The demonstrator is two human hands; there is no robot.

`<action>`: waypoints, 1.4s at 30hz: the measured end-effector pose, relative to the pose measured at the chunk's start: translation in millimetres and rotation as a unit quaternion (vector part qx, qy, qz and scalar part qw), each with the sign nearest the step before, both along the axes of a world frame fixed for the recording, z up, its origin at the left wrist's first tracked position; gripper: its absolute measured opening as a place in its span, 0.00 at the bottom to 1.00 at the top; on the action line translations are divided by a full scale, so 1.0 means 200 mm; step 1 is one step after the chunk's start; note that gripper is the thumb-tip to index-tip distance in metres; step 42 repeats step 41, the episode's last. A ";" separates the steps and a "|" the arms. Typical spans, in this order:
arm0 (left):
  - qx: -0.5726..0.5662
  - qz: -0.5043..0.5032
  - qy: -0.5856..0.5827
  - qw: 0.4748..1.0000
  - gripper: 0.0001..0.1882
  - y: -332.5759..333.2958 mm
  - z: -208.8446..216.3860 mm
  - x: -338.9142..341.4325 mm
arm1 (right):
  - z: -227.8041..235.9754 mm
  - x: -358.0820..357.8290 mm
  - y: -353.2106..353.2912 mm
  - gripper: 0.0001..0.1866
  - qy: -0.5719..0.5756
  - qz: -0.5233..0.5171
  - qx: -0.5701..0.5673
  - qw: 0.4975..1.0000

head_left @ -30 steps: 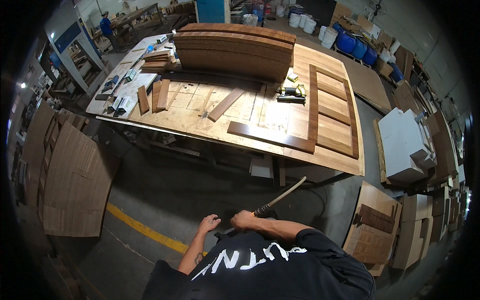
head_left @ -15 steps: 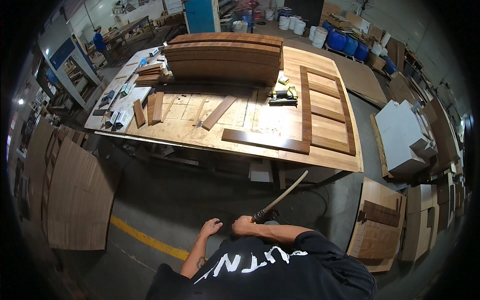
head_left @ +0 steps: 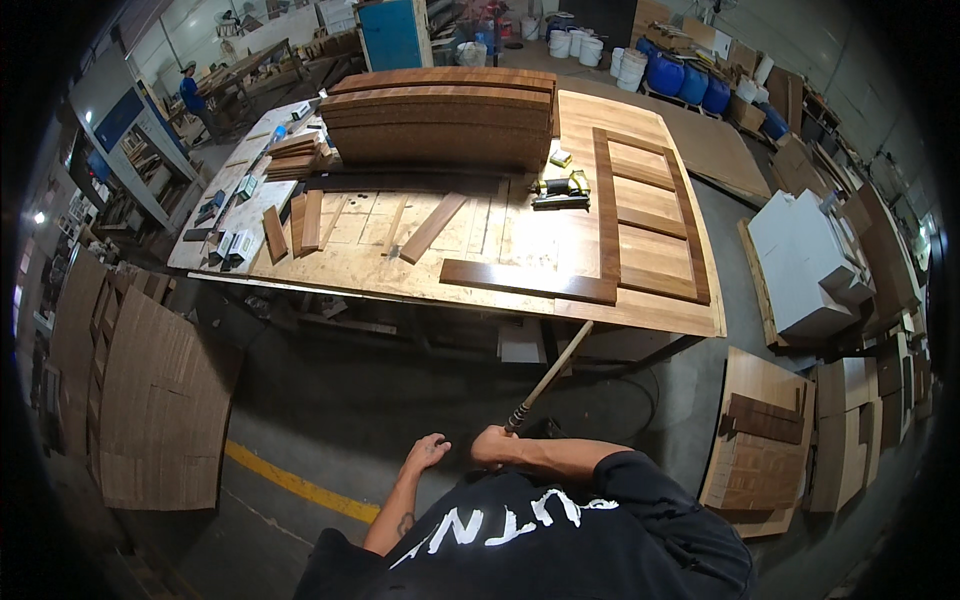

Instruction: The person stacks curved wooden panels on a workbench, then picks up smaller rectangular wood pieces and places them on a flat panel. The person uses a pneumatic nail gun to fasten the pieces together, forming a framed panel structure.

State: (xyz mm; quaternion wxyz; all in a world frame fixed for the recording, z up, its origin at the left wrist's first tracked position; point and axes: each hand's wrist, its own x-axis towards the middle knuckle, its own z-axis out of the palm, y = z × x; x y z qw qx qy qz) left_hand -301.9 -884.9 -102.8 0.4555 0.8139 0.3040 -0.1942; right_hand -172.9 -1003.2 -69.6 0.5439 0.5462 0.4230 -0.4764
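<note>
Low in front of my body, my right hand is closed around the black ribbed end of a tan hose-like length. The hose slants up and to the right toward the near edge of the worktable. To the left, my left hand hangs in the air with its fingers loosely apart, and no object shows in it. On the table lie a dark wooden frame, a loose L-joined rail, and a yellow and black nail gun.
A tall stack of curved brown panels stands at the table's back. Wood strips lie left of centre. Panels lean at left and right. White blocks sit on a pallet. A person in blue stands far left.
The far end of the hose has swung left and up toward the table edge, and it looks straighter. My hands have barely shifted; the view has moved slightly.
</note>
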 end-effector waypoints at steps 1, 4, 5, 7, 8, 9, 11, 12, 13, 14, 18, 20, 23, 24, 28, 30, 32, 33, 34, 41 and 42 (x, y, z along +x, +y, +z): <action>-0.002 -0.004 -0.006 1.000 0.29 0.00 -0.01 0.01 | 0.00 0.01 0.00 0.13 0.011 0.008 0.001 1.000; -0.003 0.004 0.010 1.000 0.28 -0.01 0.01 0.03 | 0.03 0.04 -0.03 0.14 0.027 0.022 0.025 0.999; -0.004 0.004 0.010 1.000 0.28 -0.01 0.01 0.03 | 0.04 0.04 -0.04 0.15 0.036 0.031 0.035 0.998; -0.004 0.003 0.011 1.000 0.29 -0.02 0.00 0.02 | 0.04 0.04 -0.03 0.16 0.036 0.022 0.024 0.999; -0.003 0.000 0.020 1.000 0.29 -0.02 0.01 0.02 | 0.03 0.04 -0.02 0.17 0.035 0.015 0.020 0.999; -0.003 -0.003 0.029 1.000 0.29 -0.02 0.01 0.02 | 0.03 0.04 -0.02 0.17 0.036 0.013 0.019 0.999; 0.001 -0.005 0.040 0.999 0.29 -0.01 0.02 0.01 | 0.02 0.03 -0.01 0.18 0.037 0.010 0.017 0.999; 0.003 -0.004 0.042 0.999 0.29 -0.01 0.03 0.01 | 0.01 0.02 0.00 0.17 0.017 0.007 -0.002 1.000; 0.005 -0.003 0.044 0.999 0.29 -0.01 0.04 0.01 | 0.00 0.00 0.02 0.17 -0.003 0.003 -0.021 1.000; 0.004 0.001 0.039 0.999 0.29 0.00 0.05 0.00 | -0.01 -0.02 0.03 0.17 -0.023 0.001 -0.039 0.999; 0.015 -0.005 0.013 1.000 0.29 0.02 0.07 0.00 | -0.09 -0.07 0.08 0.14 -0.082 -0.030 -0.059 0.994; 0.009 0.025 0.018 0.999 0.28 0.03 0.03 -0.08 | 0.21 -0.07 0.09 0.12 -0.014 0.028 0.000 1.000; 0.008 0.028 0.005 1.000 0.27 0.01 0.00 -0.03 | -0.07 -0.12 0.15 0.10 -0.329 -0.146 -0.050 0.931; 0.021 0.022 -0.010 0.999 0.26 0.00 -0.04 -0.04 | -0.16 -0.14 0.16 0.10 -0.355 -0.159 -0.101 0.916; 0.046 -0.004 -0.039 0.998 0.25 0.00 -0.08 -0.06 | -0.42 -0.13 0.18 0.09 -0.422 -0.239 -0.139 0.864; 0.013 0.019 0.000 1.000 0.26 -0.01 -0.05 -0.04 | -0.49 -0.09 0.16 0.10 -0.455 -0.339 -0.018 0.823; -0.008 0.029 0.014 0.999 0.27 0.00 -0.04 -0.02 | -0.49 -0.05 0.10 0.11 -0.348 -0.324 0.080 0.876; -0.013 0.036 0.011 0.999 0.27 0.01 -0.07 -0.06 | -0.42 -0.04 0.06 0.12 -0.214 -0.247 0.121 0.938; -0.017 0.042 0.008 0.999 0.27 0.02 -0.11 -0.08 | -0.35 -0.01 0.03 0.13 -0.095 -0.198 0.166 0.962; -0.021 0.037 0.036 0.998 0.28 0.01 -0.10 -0.07 | 0.21 0.04 -0.15 0.21 0.151 -0.129 0.386 0.901; -0.021 0.037 0.036 0.998 0.28 0.01 -0.10 -0.07 | 0.21 0.04 -0.15 0.21 0.151 -0.129 0.386 0.901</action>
